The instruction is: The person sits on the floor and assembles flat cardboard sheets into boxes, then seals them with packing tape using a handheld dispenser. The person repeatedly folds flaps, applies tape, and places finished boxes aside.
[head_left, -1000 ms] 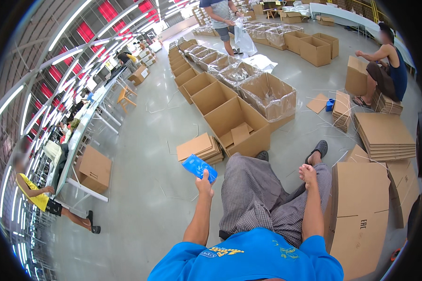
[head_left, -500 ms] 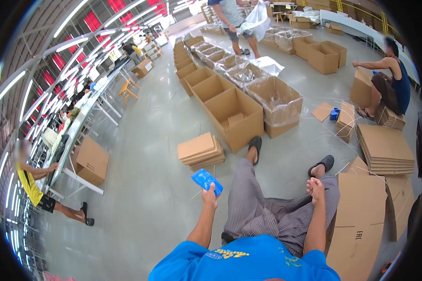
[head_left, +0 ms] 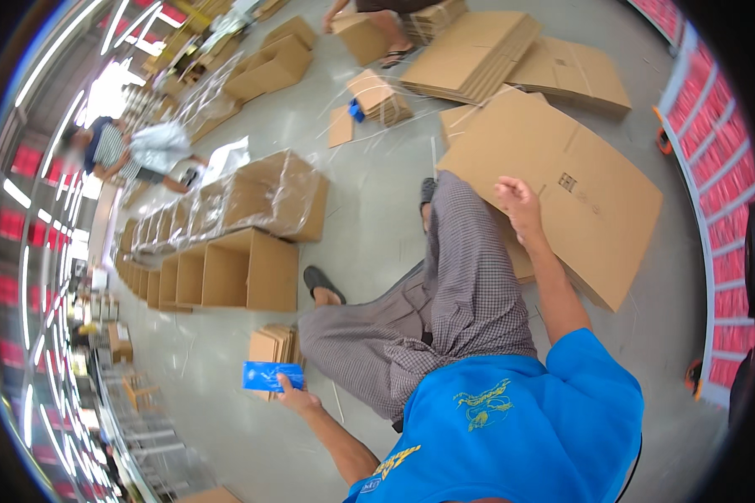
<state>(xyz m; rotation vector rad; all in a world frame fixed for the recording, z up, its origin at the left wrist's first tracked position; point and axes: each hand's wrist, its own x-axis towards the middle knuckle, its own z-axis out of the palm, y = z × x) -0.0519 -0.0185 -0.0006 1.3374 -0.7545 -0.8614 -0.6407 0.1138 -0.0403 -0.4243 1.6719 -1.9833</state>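
left hand [head_left: 296, 396] grip clamped on one end of a small flat blue card packet [head_left: 270, 376]; judged light, thin, bendable. right hand [head_left: 518, 204] loosely curled, empty, over a large flattened brown cardboard sheet [head_left: 579, 180].

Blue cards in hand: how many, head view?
1. The blue card is in the left hand, low left, beside a small cardboard stack. The right hand holds none; a second behind it could be hidden.

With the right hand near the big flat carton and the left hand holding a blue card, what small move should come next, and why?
Probably close the right hand on the big flat carton and draw it closer. That hand hovers over the carton's near edge without gripping it. The left hand is occupied with the blue card, held out beside a small stack of flat cardboard.
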